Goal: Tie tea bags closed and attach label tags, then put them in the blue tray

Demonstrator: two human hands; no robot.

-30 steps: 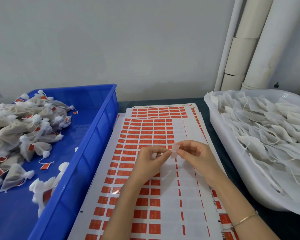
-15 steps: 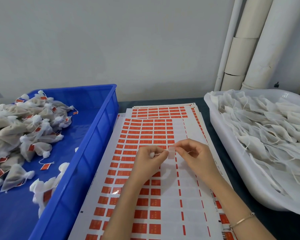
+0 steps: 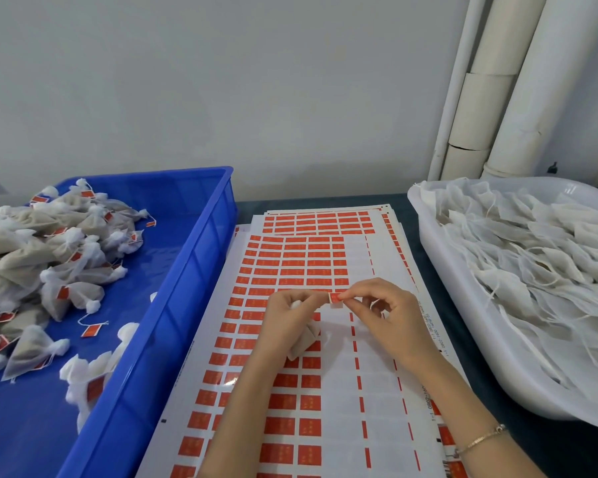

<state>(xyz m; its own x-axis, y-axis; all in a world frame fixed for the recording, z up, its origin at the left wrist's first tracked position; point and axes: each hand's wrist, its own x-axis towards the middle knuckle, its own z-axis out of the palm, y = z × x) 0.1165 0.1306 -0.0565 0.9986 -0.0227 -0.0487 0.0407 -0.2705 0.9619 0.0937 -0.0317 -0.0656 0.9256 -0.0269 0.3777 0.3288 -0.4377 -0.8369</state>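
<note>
head cam | above, near | faces forward-down | hands (image 3: pixel 339 315) centre frame

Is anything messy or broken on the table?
Nothing looks broken or spilled. Only the label sheets are stacked a bit crooked: lower sheets poke out at the far and right edges. The finished tea bags lie heaped inside the blue tray.

Thin gold bracelet (image 3: pixel 484 437), bare forearms

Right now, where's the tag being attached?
Centre of the head view: the right hand pinches the red tag beside the left hand holding a tea bag, above the label sheets.
</note>
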